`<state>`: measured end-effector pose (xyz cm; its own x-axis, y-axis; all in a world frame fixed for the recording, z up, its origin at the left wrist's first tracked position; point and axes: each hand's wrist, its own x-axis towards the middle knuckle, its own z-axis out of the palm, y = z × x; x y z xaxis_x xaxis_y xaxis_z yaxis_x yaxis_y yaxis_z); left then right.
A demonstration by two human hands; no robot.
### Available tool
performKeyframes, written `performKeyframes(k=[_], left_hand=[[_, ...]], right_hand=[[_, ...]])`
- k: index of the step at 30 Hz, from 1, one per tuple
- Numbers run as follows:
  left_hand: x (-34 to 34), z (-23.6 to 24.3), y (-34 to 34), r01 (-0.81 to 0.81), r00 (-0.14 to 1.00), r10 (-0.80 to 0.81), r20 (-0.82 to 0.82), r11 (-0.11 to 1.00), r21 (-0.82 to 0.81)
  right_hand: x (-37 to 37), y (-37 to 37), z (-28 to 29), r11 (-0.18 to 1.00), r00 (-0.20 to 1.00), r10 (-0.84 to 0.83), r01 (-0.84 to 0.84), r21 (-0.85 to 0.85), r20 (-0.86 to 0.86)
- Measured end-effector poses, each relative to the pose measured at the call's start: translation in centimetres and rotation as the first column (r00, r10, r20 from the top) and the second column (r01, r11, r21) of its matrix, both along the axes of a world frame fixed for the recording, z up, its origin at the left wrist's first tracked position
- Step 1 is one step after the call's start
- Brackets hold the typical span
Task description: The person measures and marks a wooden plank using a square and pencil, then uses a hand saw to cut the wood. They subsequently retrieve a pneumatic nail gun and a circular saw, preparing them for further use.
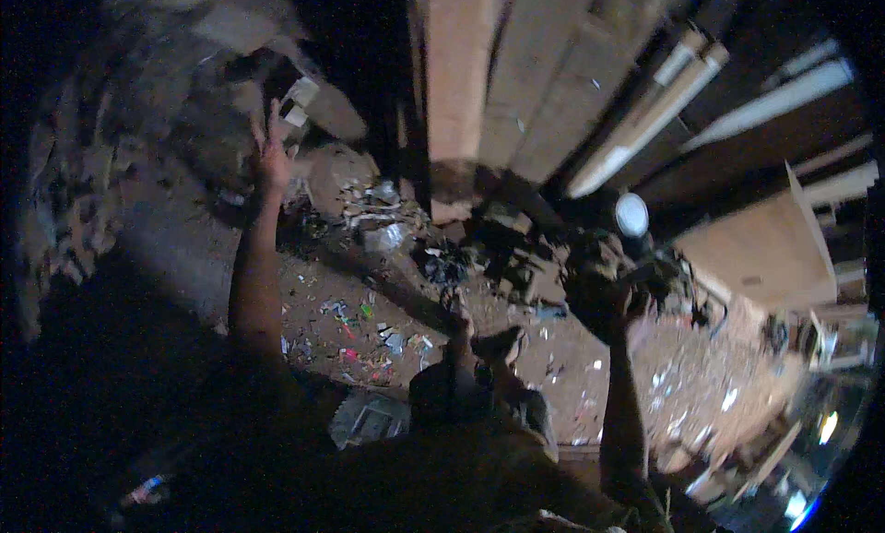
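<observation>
My left hand [271,148] is raised at the upper left with its fingers apart, over a dim mound of rough, pale-brown material [203,90], with small pale blocks [300,98] beside it. My right hand [630,312] is at the right, in front of a dark, jumbled pile [590,266]. Its fingers are dim and blurred, and I cannot tell whether they grip anything. A white round object [631,215] lies just above that pile. My feet [493,344] show low in the middle on the littered dirt floor [701,395].
Tall wooden boards [452,81] and several long pale planks [645,118] stand at the back. A broad tan panel [756,247] leans at the right. Scraps [387,335] and a dark crumpled bag [442,266] lie on the floor. The left edge is in deep shadow.
</observation>
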<state>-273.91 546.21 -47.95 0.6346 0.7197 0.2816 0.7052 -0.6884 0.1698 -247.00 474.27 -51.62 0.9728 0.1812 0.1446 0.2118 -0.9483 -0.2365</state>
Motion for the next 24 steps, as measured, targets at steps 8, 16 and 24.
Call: performKeyframes(k=[8,16,24], left_hand=[[-1.9,-20.7,-16.0,0.182,0.981,-0.18,0.076,0.696,-0.695],[-5.7,-27.5,-32.3,0.23,0.945,-0.327,0.026,0.603,-0.763],[-0.5,-17.9,-32.9,0.33,0.922,-0.347,0.174,0.463,-0.823]], right_hand=[[-0.3,1.3,1.7,0.999,0.997,0.014,-0.012,-0.033,0.072],[-1.2,-3.4,-2.6,0.991,0.998,-0.057,0.06,-0.119,0.028],[-0.9,-0.2,0.9,0.998,0.998,-0.054,0.054,-0.012,0.043]])
